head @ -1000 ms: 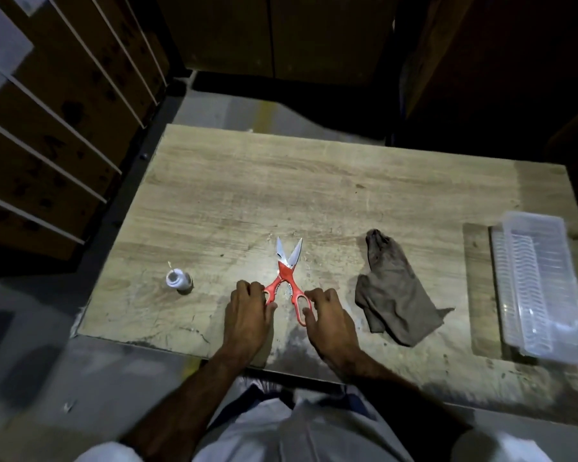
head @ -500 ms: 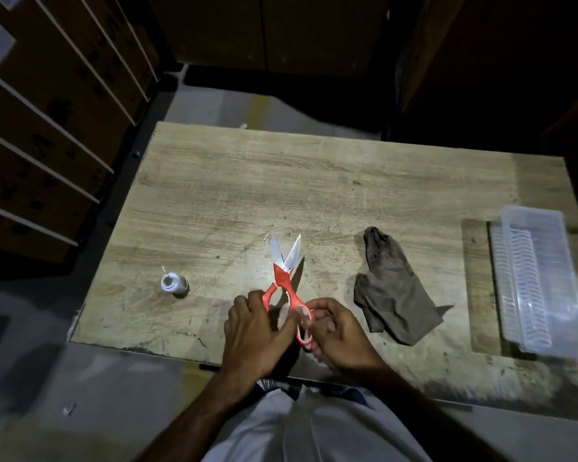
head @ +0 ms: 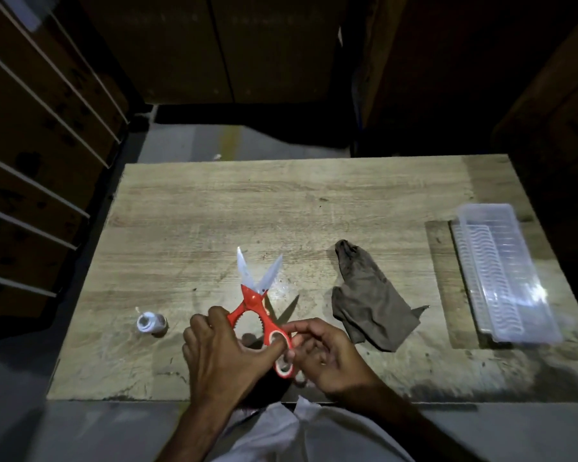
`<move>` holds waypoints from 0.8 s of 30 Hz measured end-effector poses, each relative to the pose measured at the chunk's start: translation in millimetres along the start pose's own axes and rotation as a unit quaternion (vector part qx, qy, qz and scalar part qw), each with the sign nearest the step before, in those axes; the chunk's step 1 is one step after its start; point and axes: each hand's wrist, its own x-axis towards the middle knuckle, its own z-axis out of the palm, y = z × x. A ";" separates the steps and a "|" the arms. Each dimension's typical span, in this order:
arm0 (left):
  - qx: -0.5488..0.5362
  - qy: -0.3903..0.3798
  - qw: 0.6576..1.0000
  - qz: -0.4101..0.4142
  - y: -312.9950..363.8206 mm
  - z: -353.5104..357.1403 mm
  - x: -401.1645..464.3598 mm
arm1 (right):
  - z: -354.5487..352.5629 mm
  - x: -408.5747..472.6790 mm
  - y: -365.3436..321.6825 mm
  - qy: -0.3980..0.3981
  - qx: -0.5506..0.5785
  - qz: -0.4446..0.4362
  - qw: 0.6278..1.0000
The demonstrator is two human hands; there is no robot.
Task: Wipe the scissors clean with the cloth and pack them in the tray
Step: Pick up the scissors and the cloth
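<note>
Both hands now hold the red-handled scissors [head: 259, 301] lifted off the desk [head: 214, 211] near its front edge, blades spread and pointing away, where a second ago they lay flat on the wood; the left hand [head: 224, 358] grips one handle loop, the right hand [head: 327, 355] pinches the other. With the scissors picked up, wiping looks next: the cloth [head: 371, 298] lies untouched just right, the clear tray [head: 504, 275] empty by the right edge.
</note>
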 end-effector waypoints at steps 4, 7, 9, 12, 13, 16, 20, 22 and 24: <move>0.018 0.002 1.000 0.012 -2.5 -10.5 -8.8 | -9.9 -3.7 -20.5 -0.022 -0.015 -0.035 0.999; 0.017 -0.006 1.000 0.016 -5.5 -18.2 -16.2 | -32.9 13.0 -28.0 0.116 0.014 -0.034 0.993; 0.019 -0.017 1.000 0.012 -5.0 -25.0 -20.1 | -59.1 34.3 -19.9 0.257 -0.015 -0.028 0.966; 0.022 -0.028 0.999 0.004 -2.7 -35.0 -21.3 | -98.8 68.2 -2.4 0.371 -0.256 -0.016 0.892; 0.020 -0.027 0.999 0.007 -1.1 -38.3 -20.7 | -107.9 77.9 2.7 0.373 -0.315 0.005 0.872; 0.005 -0.016 1.000 0.019 6.9 -46.3 -20.2 | -117.5 101.6 13.0 0.361 -0.423 0.087 0.826; 0.018 -0.007 0.999 0.040 16.5 -54.8 -22.7 | -127.6 117.4 25.7 0.323 -0.475 0.122 0.810; 0.026 0.001 0.998 0.051 18.1 -58.2 -23.4 | -134.9 117.0 27.5 0.313 -0.465 0.110 0.821; 0.029 0.008 0.998 0.058 19.3 -61.9 -25.1 | -142.1 109.0 26.8 0.303 -0.441 0.076 0.841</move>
